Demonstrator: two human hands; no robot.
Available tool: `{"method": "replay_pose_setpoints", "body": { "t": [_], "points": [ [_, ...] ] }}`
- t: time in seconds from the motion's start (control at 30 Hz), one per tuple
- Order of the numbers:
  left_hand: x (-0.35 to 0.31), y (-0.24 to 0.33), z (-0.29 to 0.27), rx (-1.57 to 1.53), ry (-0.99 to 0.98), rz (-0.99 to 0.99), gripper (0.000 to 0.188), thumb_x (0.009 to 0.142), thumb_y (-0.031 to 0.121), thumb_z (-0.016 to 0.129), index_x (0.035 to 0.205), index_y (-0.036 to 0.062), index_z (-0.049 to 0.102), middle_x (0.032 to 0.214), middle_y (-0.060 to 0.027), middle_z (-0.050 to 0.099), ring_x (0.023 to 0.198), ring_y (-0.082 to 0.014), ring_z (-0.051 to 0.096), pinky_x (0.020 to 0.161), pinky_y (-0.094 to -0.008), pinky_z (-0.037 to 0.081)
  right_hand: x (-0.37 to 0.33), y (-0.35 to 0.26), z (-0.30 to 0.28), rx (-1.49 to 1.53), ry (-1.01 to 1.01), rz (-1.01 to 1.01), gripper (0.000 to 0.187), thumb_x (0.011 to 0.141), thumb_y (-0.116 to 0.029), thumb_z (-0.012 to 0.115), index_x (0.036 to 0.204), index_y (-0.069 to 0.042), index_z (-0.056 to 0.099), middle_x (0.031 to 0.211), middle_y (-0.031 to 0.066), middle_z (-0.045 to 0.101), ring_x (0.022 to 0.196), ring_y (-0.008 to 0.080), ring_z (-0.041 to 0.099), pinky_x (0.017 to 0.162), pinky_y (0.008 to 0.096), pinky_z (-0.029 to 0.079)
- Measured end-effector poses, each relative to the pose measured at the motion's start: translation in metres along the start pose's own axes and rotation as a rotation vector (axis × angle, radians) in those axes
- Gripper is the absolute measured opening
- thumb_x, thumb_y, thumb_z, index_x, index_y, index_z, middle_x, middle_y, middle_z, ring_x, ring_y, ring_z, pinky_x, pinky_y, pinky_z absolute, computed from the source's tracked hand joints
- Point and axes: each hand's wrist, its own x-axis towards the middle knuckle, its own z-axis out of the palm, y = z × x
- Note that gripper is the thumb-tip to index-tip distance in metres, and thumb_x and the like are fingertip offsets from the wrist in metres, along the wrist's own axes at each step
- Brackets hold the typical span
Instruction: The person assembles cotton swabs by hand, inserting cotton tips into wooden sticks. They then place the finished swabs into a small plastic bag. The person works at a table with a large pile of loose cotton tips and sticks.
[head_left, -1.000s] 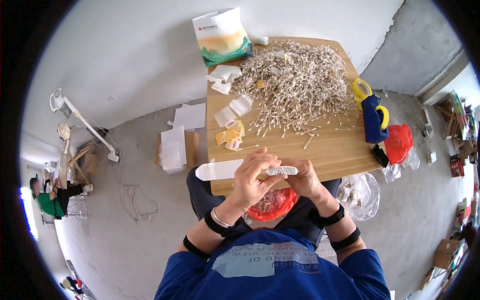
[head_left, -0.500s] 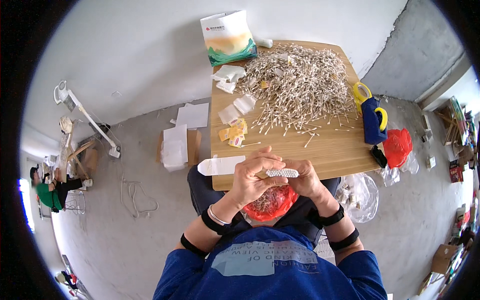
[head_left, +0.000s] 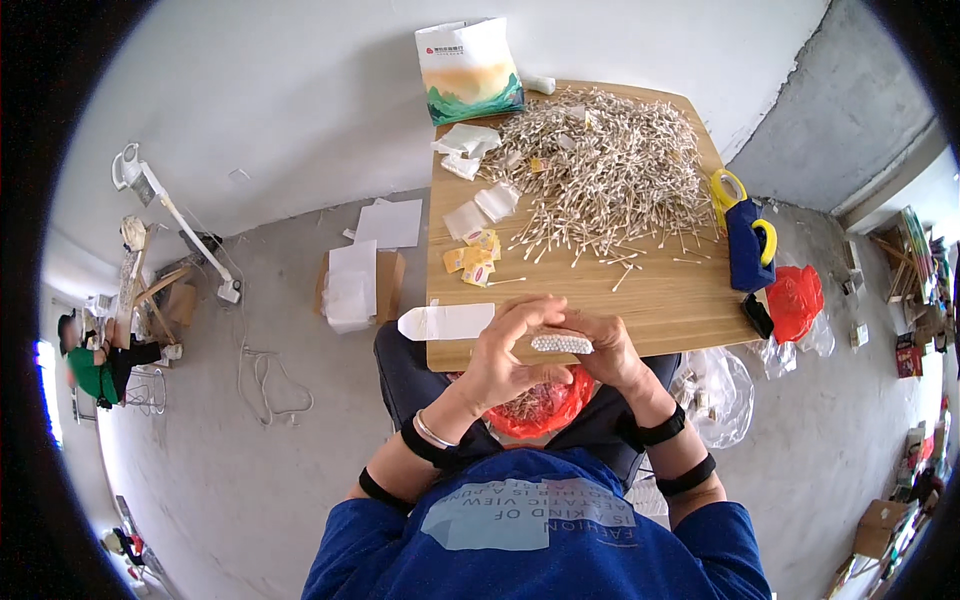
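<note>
Just above the lap, at the near edge of the wooden table (head_left: 660, 300), both hands meet around a small bundle of cotton swabs (head_left: 561, 343). The left hand (head_left: 505, 352) curls over it, fingers bent and closed on the bundle's left end; the right hand (head_left: 612, 352) pinches the right end between thumb and fingers. Beneath them a red plastic bag (head_left: 540, 408) rests in the lap. Just left of the hands, a flat white packet (head_left: 446, 321) overhangs the table edge. Farther on lie small yellow wrappers (head_left: 474, 256) and white paper sleeves (head_left: 480, 206), then a wide heap of loose cotton swabs (head_left: 600, 165). At the far edge stands a printed paper bag (head_left: 468, 68).
</note>
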Motion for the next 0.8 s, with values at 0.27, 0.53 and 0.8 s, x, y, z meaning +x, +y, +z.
{"method": "replay_pose_setpoints", "body": {
  "t": [0.27,0.53,0.8],
  "points": [
    [-0.026,-0.059,0.004,-0.827,0.050,-0.775,0.042,0.094,0.022,0.063,0.124,-0.0056,0.054,0.112,-0.0102,0.065,0.102,-0.0154,0.062,0.091,-0.0297,0.049,0.017,0.008,-0.009,-0.744,-0.018,-0.379,0.054,0.069,0.006,0.064,0.120,-0.012,0.065,0.135,0.0125,0.055,0.119,0.0356,0.055,0.097,0.0446,0.048],
    [-0.038,-0.111,0.019,-0.429,0.138,-0.656,0.022,0.088,0.002,0.066,0.108,-0.0035,0.060,0.103,-0.0112,0.068,0.097,-0.0154,0.065,0.086,-0.0283,0.053,0.006,0.082,0.007,-0.053,0.256,0.237,0.069,0.079,0.011,0.053,0.144,-0.003,0.036,0.127,0.0160,0.059,0.113,0.0248,0.060,0.096,0.0337,0.048],
    [-0.065,-0.150,0.040,-0.094,0.208,-0.615,0.028,0.085,0.007,0.070,0.110,-0.0034,0.062,0.102,-0.0118,0.070,0.098,-0.0174,0.066,0.087,-0.0299,0.051,0.002,0.101,0.033,0.064,0.116,0.393,0.037,0.082,0.001,0.068,0.118,0.002,0.062,0.101,0.0120,0.070,0.096,0.0142,0.065,0.084,0.0273,0.051]
  ]
}}
